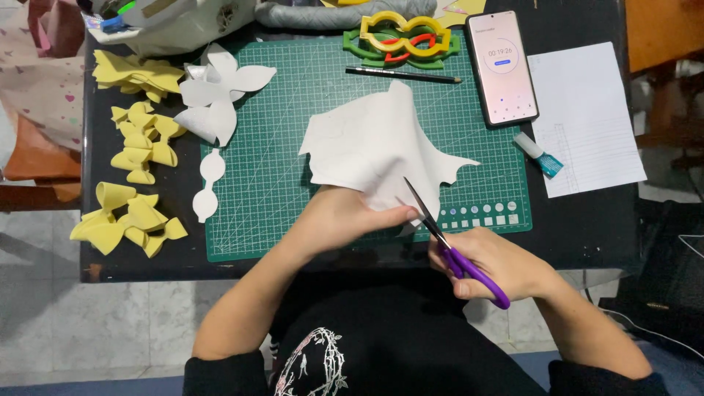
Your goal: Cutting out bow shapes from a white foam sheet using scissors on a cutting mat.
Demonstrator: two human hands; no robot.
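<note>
The white sheet (381, 147) lies over the near right part of the green cutting mat (293, 191), its near edge lifted off the mat by the left hand (345, 220). It looks like thin craft foam or felt: light, soft and floppy, judging by how it drapes and curls at the corners. Its ragged, already trimmed outline suggests it cuts easily and would buckle if held far from the cut. The best hold seems close to the blades, where the left hand pinches the near edge between thumb and fingers, keeping the material taut.

The right hand (491, 268) is closed through the purple loops of the scissors (447, 242), just off the mat's near right corner; the blades stand open and point up into the sheet's edge beside the left fingertips.

On the mat's far edge lie a black pencil (403, 75) and stacked green, yellow and red templates (403, 38). Left on the mat sit white cut shapes (216, 99), and beyond its left edge yellow foam bows (136, 183). Right of the mat are a phone (502, 66), a small glue tube (539, 155) and a sheet of paper (587, 121).
</note>
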